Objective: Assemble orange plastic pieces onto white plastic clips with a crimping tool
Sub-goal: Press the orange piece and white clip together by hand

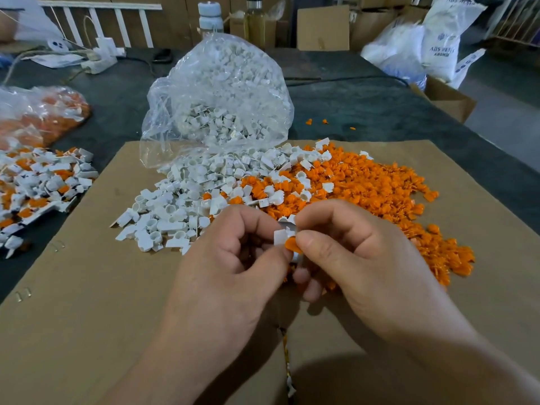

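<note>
Midway, two hands pinch one small white plastic clip and a flat orange plastic piece.
The left hand grips the clip; the right hand pinches the orange piece against it, over the brown cardboard sheet. Beyond, a heap of white clips and a heap of orange pieces wait; a pile of joined parts lies far left, so much likely remains. No crimping tool shows.

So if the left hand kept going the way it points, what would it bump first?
Probably the right hand: the left hand points at it across the white clip and orange piece held between them. Depth is unclear.
</note>
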Tool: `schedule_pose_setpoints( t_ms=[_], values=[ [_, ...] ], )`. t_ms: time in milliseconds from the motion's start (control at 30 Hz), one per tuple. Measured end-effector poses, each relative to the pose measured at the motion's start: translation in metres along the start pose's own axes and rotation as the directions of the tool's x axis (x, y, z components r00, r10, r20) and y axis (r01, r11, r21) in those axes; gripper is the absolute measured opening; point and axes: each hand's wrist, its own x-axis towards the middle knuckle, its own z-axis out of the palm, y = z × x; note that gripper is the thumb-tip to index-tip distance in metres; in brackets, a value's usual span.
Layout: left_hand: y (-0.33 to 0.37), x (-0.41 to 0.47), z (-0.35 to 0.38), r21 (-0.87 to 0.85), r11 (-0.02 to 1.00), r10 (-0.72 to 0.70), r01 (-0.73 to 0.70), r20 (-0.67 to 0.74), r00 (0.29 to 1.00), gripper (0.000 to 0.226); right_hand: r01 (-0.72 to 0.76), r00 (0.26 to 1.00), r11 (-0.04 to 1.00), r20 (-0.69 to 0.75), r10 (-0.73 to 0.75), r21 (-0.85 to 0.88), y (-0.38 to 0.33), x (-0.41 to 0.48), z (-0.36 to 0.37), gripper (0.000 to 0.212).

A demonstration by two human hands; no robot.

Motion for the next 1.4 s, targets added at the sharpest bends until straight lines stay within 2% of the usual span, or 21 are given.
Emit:
schedule_pose_setpoints(
  t_ms=[100,300,467,633,800,1000,1200,1300,1333,1400],
  values=[
    [0.004,-0.002,0.000,-0.020,1.000,0.012,-0.011,0.017,1.000,0.020,-0.020,0.998,0.998,0.068,0.016,0.056,-0.003,0.001,-0.003,0.019],
    [0.004,-0.002,0.001,-0.085,0.996,0.003,0.001,0.046,0.999,0.008,-0.011,0.996,0.999,0.087,0.008,0.031,-0.002,-0.001,-0.002,0.022],
    [0.003,-0.001,0.000,-0.128,0.992,0.017,-0.009,0.059,0.998,0.009,-0.014,0.997,0.999,0.080,0.011,0.036,0.004,0.001,0.000,0.025],
    [0.004,-0.001,0.002,-0.222,0.975,0.041,-0.025,0.065,0.997,0.010,0.010,0.983,1.000,0.181,-0.009,-0.001,0.004,0.002,-0.005,0.028],
    [0.013,-0.002,0.005,-0.314,0.948,0.089,-0.056,0.092,0.992,0.015,0.009,0.978,1.000,0.208,-0.008,0.000,0.001,0.000,-0.006,0.023],
    [0.014,-0.003,0.007,-0.255,0.966,0.055,-0.036,0.068,0.996,0.035,0.024,0.983,0.995,0.185,-0.007,-0.092,0.002,0.000,-0.004,0.021],
    [0.012,-0.003,0.005,-0.195,0.980,0.040,-0.025,0.072,0.997,0.032,0.040,0.984,0.992,0.175,-0.019,-0.120,0.001,-0.001,-0.004,0.020],
    [0.011,-0.002,0.006,-0.224,0.975,0.015,-0.004,0.046,0.999,0.032,0.044,0.986,0.993,0.165,-0.025,-0.111,0.002,0.000,-0.002,0.021],
    [0.010,-0.001,0.007,-0.240,0.971,-0.004,0.012,0.035,0.999,0.028,0.064,0.987,0.989,0.154,-0.044,-0.132,0.003,0.001,-0.002,0.020],
    [0.007,0.002,0.005,-0.232,0.971,-0.053,0.056,0.022,0.998,0.012,0.165,0.986,0.919,0.092,-0.141,-0.358,0.007,0.003,-0.010,0.019]
  ],
)
